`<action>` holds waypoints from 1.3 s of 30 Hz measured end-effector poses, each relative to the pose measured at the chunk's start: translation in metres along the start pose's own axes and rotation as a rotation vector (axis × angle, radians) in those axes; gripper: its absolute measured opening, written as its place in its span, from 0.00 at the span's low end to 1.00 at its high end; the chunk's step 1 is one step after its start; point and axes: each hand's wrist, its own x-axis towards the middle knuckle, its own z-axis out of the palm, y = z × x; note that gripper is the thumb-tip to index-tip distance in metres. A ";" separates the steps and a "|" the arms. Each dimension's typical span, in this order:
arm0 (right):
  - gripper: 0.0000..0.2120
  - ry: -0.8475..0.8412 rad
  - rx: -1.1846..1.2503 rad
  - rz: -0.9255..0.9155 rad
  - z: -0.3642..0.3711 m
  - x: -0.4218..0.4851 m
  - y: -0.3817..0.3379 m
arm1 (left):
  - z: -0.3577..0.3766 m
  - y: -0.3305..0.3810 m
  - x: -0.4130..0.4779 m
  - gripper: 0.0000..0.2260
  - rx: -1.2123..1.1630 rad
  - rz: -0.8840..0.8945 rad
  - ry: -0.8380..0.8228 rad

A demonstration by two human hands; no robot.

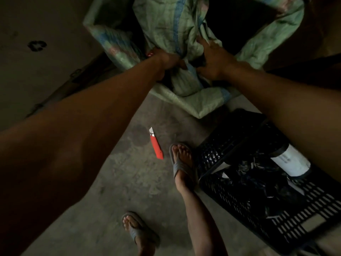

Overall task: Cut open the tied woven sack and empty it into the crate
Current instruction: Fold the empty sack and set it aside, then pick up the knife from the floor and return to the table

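Note:
A pale green woven sack (pixel 166 24) with a blue stripe stands on the floor ahead of me, its fabric bunched and folded. My left hand (pixel 167 60) grips a gathered bunch of the sack's fabric near its middle. My right hand (pixel 214 60) grips the fabric just to the right, fingers curled into the folds. A red utility knife (pixel 156 145) with its blade out lies on the concrete floor below the sack. The black slotted plastic crate (pixel 217 154) stands at the lower right and holds a white-labelled bottle (pixel 291 161) and dark scraps.
My two feet in grey flip-flops (pixel 181 163) stand on the bare concrete between the knife and the crate. A dark wooden strip (pixel 60 93) runs diagonally along the floor at left. The scene is dim.

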 end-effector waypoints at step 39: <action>0.33 0.140 -0.189 0.347 0.439 -0.093 -0.115 | -0.001 -0.550 -0.060 0.43 0.381 -0.048 0.295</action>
